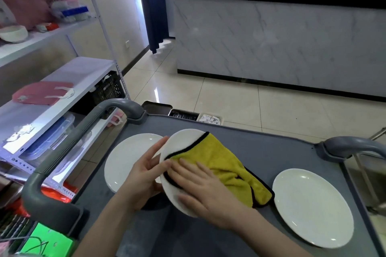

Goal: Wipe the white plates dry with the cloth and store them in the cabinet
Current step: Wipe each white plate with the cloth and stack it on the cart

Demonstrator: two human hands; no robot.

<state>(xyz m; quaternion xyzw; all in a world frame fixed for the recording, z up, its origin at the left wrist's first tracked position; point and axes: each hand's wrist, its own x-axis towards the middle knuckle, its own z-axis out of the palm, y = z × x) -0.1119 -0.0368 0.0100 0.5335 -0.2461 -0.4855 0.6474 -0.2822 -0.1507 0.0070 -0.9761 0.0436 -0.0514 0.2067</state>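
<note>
- Left hand [144,175]: fingers pinch the rim of the tilted round glossy white plate [183,144], frame centre.
- Right hand [204,188]: fingers flat, pressing fluffy yellow black-edged cloth [225,165] onto it.

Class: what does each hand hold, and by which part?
The left hand holds the tilted white plate by its left rim; the right hand only presses the yellow cloth onto it with flat fingers.

Beyond the grip, glossy beige floor tiles [229,98] meet a marble-fronted counter [271,44]; left of it, white metal shelving [62,81]
</note>
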